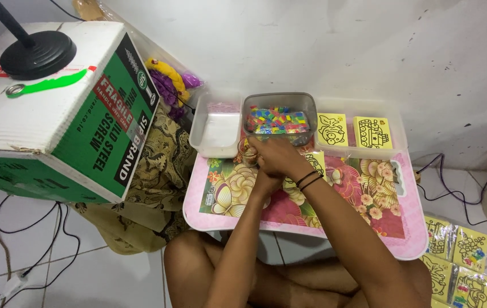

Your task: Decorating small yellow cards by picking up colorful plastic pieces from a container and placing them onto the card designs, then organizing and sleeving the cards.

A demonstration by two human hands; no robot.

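My two hands meet over the far middle of a pink floral tray table (238, 197). My right hand (276, 155), with black bands on its wrist, lies curled on top, just in front of a grey container (280, 101) full of small colourful packets (278, 121). Only part of my left hand (266, 181) shows; the right hand covers its fingers. A yellow picture card (317, 160) peeks out beside my right wrist. A small ring-like object (247, 152) sits just left of my hands. Whatever my fingers hold is hidden.
A clear tub (216, 130) stands left of the grey container. At the right, a clear tray (399, 134) holds two yellow picture cards (332, 129). A big green-and-white carton (55, 114) with a black stand base is at left. More packed yellow cards (460, 259) lie on the floor, with cables (455, 182) nearby.
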